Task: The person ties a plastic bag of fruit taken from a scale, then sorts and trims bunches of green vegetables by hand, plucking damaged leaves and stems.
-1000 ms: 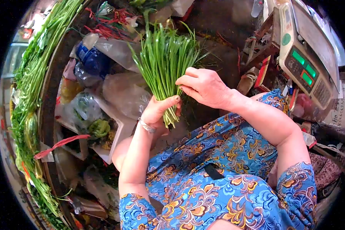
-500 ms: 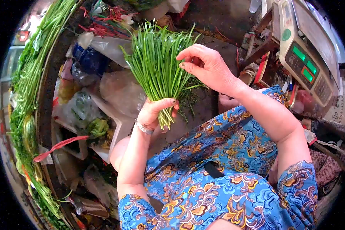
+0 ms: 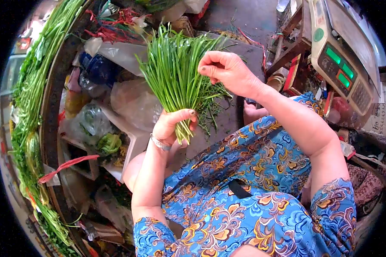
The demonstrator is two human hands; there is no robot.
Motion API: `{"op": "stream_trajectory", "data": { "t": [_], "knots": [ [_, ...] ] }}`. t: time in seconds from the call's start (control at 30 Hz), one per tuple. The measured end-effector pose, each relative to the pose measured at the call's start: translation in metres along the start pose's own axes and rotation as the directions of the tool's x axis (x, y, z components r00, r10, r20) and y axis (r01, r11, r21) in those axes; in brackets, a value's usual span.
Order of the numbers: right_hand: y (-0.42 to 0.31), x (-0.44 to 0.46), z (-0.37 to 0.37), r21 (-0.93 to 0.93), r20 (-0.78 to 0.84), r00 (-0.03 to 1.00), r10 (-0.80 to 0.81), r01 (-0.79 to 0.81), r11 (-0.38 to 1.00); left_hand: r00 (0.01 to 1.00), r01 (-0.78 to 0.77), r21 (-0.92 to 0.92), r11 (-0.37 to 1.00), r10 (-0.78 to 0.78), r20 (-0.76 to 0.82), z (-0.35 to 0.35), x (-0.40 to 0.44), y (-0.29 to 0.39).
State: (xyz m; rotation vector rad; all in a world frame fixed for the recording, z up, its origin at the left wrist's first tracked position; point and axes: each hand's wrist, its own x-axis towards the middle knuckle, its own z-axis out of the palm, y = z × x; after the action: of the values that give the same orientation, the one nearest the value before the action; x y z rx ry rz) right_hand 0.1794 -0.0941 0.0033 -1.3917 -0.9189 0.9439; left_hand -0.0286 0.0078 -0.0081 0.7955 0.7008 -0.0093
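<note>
The left hand [image 3: 169, 128] grips a bunch of green stems [image 3: 173, 75] near their pale ends, leaves fanning out beyond it. The right hand [image 3: 231, 73] is beside the leaves, fingers curled toward the thumb; whether it pinches a strand I cannot tell. Loose green bits [image 3: 214, 107] lie below it, a plastic bag [image 3: 88, 122] left of the left hand, a lit scale [image 3: 343, 92] well right of both.

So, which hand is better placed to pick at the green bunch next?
Probably the right hand: it is beside the bunch's leaves, while the left hand is occupied gripping the stems.
</note>
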Motion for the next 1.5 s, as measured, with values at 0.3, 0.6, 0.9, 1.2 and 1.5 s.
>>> {"op": "stream_trajectory", "data": {
  "t": [0.3,0.6,0.9,1.2,1.5],
  "knots": [
    [-0.015,-0.001,-0.004,0.11,0.164,0.986,0.023,-0.041,0.993,1.0,-0.022,0.015,1.0,0.022,0.012,-0.008,0.005,-0.003],
    [-0.001,-0.006,0.005,-0.332,0.227,0.919,-0.323,0.384,0.861,0.999,-0.037,0.01,0.999,0.037,0.009,-0.005,0.005,-0.003],
    [0.011,-0.009,0.019,-0.65,0.226,0.876,-0.425,0.461,0.604,0.999,-0.037,-0.008,0.999,0.037,0.013,-0.002,0.006,-0.006],
    [-0.002,-0.003,0.022,-0.403,-0.012,0.976,-0.218,0.195,0.894,0.998,-0.041,0.101,0.994,0.046,-0.042,0.011,0.008,-0.01],
    [0.01,0.0,0.023,-0.311,0.003,0.995,-0.102,0.097,0.945,0.992,-0.072,0.194,0.978,0.089,-0.085,0.014,0.01,-0.014]
  ]
}}
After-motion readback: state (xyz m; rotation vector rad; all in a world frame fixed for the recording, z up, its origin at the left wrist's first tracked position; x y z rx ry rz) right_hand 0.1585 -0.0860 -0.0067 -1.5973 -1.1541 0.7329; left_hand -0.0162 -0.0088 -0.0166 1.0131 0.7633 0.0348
